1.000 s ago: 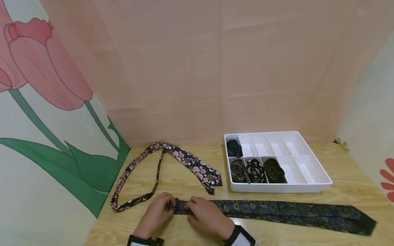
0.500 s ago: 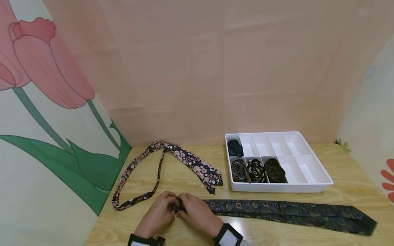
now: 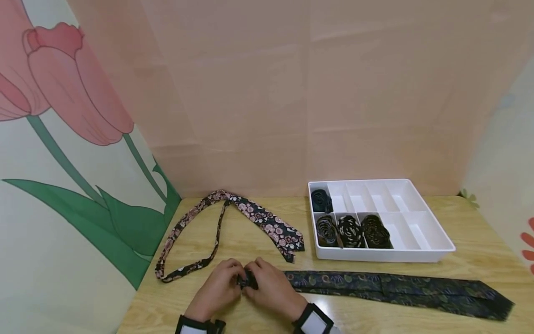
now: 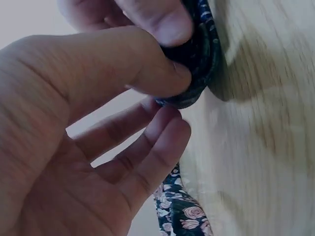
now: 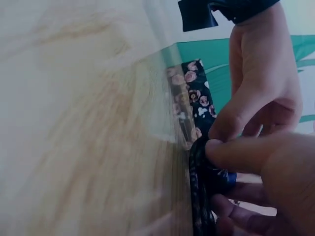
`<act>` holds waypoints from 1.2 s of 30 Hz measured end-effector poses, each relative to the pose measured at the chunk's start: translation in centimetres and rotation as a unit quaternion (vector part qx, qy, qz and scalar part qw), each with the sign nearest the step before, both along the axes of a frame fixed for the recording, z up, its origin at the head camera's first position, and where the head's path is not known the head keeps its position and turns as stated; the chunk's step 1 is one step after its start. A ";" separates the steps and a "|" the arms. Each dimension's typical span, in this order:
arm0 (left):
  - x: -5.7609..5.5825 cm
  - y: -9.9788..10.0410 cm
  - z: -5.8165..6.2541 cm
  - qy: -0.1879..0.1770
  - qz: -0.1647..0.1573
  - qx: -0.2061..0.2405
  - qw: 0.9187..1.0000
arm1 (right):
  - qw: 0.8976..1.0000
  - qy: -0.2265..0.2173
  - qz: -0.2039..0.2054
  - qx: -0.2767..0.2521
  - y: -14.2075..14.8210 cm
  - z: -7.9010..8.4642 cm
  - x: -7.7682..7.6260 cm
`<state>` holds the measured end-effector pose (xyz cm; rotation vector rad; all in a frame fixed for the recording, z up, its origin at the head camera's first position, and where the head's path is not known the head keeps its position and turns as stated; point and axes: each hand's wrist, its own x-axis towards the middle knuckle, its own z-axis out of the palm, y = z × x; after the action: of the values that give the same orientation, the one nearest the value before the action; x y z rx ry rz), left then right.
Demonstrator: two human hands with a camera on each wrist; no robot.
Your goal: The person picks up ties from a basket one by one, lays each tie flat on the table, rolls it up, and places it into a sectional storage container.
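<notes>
Left grip (image 3: 219, 288) and right grip (image 3: 272, 288) pinched the dark tie (image 3: 342, 282) by its coiled end, I judged to stop it unwinding, its flat length running right on the near tabletop (image 3: 375, 320).

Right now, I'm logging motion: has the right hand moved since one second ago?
Yes: against the white tray, the right hand has moved left, toward the left hand.

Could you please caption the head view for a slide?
Left hand and right hand hold a dark tie by its coiled end, near a floral tie and white tray.
</notes>
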<state>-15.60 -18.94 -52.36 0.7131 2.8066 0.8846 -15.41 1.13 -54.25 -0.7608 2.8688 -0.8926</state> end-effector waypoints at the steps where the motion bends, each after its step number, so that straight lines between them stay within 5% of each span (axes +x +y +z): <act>1: 0.1 0.1 0.1 -0.001 0.000 -0.004 1.000 | 1.000 0.001 -0.003 -0.001 0.1 0.0 0.0; 6: 0.4 0.3 0.2 -0.014 0.000 -0.005 1.000 | 1.000 0.009 -0.024 0.000 0.4 0.0 0.0; 13: 0.5 0.6 0.3 0.033 -0.016 -0.029 0.999 | 1.000 0.022 -0.007 -0.008 0.7 0.2 0.2; 20: 0.5 1.0 0.1 0.010 -0.014 -0.015 1.000 | 1.000 0.023 -0.016 -0.005 1.4 0.8 0.2; 25: 0.6 1.3 0.3 0.041 -0.026 -0.032 0.998 | 1.000 0.023 -0.003 0.003 1.7 1.1 0.0; 36: 0.7 2.3 0.6 0.021 -0.029 -0.041 0.999 | 1.000 0.016 -0.005 0.005 3.1 0.5 0.1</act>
<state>-14.89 -16.61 -51.77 0.8052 2.8245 0.7476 -15.35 4.25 -53.72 -0.7669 2.9059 -0.8745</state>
